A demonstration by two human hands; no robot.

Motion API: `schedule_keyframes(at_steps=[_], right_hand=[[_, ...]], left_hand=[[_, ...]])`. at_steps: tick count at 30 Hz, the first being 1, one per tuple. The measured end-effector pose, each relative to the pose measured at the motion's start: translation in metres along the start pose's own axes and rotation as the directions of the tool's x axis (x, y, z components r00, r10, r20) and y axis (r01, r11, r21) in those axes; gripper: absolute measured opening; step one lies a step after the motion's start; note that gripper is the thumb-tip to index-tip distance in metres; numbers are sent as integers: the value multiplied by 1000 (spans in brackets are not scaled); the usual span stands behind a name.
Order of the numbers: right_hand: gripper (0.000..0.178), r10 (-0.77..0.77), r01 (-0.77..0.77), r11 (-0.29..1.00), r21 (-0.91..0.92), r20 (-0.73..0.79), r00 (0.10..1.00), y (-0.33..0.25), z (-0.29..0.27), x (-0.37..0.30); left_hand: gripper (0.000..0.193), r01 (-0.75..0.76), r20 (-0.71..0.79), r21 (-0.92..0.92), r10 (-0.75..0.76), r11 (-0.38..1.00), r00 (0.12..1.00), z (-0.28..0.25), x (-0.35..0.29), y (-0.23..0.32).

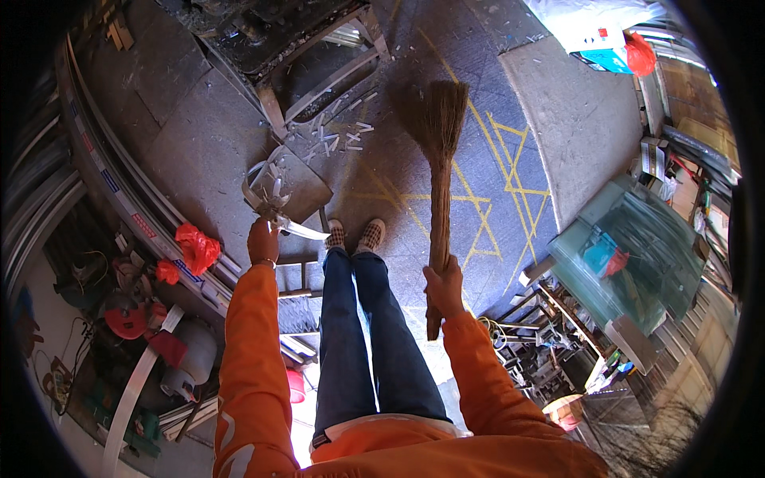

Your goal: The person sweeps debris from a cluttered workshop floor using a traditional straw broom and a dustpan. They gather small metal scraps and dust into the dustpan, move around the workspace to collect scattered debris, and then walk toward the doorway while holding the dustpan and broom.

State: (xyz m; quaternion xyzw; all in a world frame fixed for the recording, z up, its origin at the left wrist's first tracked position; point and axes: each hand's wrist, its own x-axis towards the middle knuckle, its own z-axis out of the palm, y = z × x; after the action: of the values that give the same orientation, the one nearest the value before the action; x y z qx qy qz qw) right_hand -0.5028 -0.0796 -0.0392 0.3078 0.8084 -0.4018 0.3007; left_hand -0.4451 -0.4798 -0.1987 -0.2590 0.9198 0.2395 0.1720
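Note:
A straw broom (440, 183) stands out in front of me, its bristle head pointing away. My right hand (445, 288) is wrapped round the lower part of its handle. To the left, my left hand (263, 241) is closed on a bunch of pale scrap strips (304, 231), which stick out to several sides. Beyond that hand lies a flat brownish-grey pan or panel (307, 191), partly covered by the strips; I cannot tell whether the hand touches it. Small white offcuts (331, 142) are scattered on the floor past it.
A dark metal-framed bench (275, 107) stands ahead. Long metal profiles (119, 191) with red plastic bags (197, 247) run along the left, near a grey gas cylinder (191, 354). Glass sheets (629, 247) are stacked at right. Yellow lines (510, 187) mark the floor.

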Motion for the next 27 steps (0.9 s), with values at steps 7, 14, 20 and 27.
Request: schedule_keyframes(at_steps=[7, 14, 20, 27], right_hand=[[40, 31, 12, 974, -227, 187, 982, 41, -5, -7], [38, 19, -15, 999, -32, 154, 988, 25, -46, -40], [34, 0, 4, 991, -131, 36, 999, 18, -7, 6], [45, 89, 51, 903, -428, 301, 949, 69, 45, -73]], left_hand=[[32, -24, -31, 28, 25, 999, 999, 3, 1, -1], [30, 21, 40, 40, -23, 999, 999, -7, 2, -5], [29, -55, 13, 2, 55, 998, 998, -13, 8, -8], [25, -59, 36, 45, 58, 997, 998, -17, 16, -1]])
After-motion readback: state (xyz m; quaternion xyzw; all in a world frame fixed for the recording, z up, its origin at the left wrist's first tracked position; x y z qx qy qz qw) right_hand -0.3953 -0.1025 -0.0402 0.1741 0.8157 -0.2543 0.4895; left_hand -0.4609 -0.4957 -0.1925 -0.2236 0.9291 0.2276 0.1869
